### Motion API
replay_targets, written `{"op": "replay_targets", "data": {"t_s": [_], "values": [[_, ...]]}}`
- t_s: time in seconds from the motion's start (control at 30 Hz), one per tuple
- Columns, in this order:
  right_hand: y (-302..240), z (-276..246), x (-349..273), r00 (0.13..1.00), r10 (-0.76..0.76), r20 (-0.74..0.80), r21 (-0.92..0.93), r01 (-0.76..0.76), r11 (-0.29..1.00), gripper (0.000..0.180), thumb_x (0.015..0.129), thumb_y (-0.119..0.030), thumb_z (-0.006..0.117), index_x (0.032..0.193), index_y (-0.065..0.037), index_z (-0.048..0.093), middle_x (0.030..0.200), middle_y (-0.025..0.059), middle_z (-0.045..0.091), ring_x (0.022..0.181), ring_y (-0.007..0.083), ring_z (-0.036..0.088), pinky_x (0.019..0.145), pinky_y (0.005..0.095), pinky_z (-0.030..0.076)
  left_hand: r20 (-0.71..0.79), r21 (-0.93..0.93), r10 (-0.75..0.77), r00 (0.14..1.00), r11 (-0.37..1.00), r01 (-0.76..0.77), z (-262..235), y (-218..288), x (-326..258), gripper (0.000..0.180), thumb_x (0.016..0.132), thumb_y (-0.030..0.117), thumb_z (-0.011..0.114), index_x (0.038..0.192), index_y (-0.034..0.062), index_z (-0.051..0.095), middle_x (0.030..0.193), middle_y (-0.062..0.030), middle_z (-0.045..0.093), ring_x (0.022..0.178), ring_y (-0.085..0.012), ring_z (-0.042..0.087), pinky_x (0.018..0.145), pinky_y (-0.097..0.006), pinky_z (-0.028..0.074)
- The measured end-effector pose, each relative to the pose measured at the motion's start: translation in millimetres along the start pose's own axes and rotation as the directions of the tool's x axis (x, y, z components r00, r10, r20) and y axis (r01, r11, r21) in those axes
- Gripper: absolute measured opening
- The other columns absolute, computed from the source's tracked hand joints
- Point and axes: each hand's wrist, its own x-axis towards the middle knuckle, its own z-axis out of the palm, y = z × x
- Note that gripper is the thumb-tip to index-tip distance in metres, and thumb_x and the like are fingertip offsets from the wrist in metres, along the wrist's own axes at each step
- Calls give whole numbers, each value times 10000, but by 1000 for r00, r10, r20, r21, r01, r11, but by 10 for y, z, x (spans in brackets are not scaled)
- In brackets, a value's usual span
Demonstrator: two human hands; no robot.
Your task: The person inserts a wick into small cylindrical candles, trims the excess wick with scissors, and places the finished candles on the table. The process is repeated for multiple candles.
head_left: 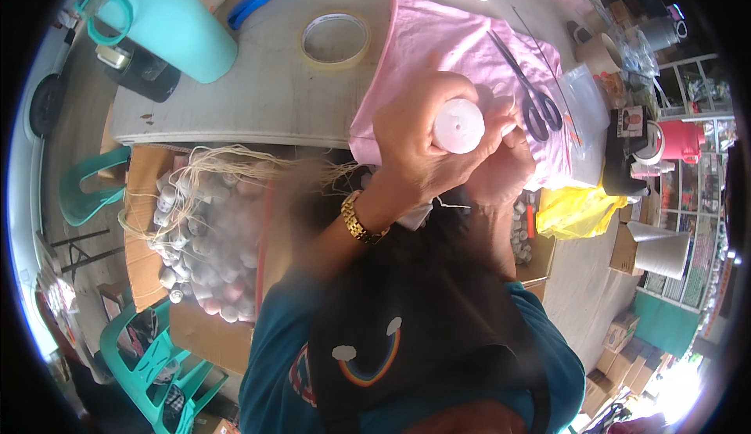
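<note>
On the desk [266, 94], a pink cloth [438, 39] is spread beneath scissors [526, 84]. Above the cloth, a pale pink cylinder [459, 126] is gripped by the left hand [408, 125]; the right hand [501, 174] is curled beside it; whether anything is pinched there cannot be told.

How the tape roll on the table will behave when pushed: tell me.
The tape roll lies flat, so it would probably slide rather than roll. Its thin, open ring suggests it is light. On the smooth-looking table, a slight push may suffice.
</note>
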Motion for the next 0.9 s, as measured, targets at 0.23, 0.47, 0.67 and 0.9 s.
{"op": "replay_targets", "data": {"t_s": [0.23, 0.47, 0.67, 0.9], "values": [[-553, -89, -4, 972, -230, 40, -930, 121, 346, 214, 901, -165, 573, 867, 29, 658, 984, 121, 642, 908, 201, 610, 828, 329, 463, -29, -252, -358, 933, 906, 339, -105, 9, -4, 391, 828, 101, 688, 1147, 45, 469, 938, -75, 589, 859, -138, 585, 825, -321, 501], [-1248, -686, 368, 867, -462, 185, -864, -81, -497, 138, 850, -156, 612, 874, -39, 680, 870, 145, 677, 772, 300, 660, 692, 391, 505, 85, -697, -661, 746, 496, 518, -395, -167, 130, 232, 947, 264, 584, 1088, 80, 561, 971, -90, 585, 787, -165, 554, 976, -511, 453], [-1294, -1153, 906, 970, -238, 38, -548, -179, -817, 165, 832, -193, 602, 944, -107, 686, 879, 139, 685, 851, 334, 656, 743, 457, 500, 247, -764, -765, 594, 224, 605, -345, -178, 110, 282, 952, 285, 576, 1077, 33, 566, 1014, -147, 619, 853, -242, 602, 944, -422, 469], [-1187, -1073, 938, 969, -197, 147, -365, -132, -921, 141, 806, -119, 537, 846, -103, 672, 856, 135, 684, 783, 297, 681, 706, 465, 510, 328, -759, -696, 639, 208, 617, -337, -192, 267, 280, 936, 285, 602, 1046, 28, 580, 997, -184, 644, 895, -264, 643, 923, -405, 487]]}}
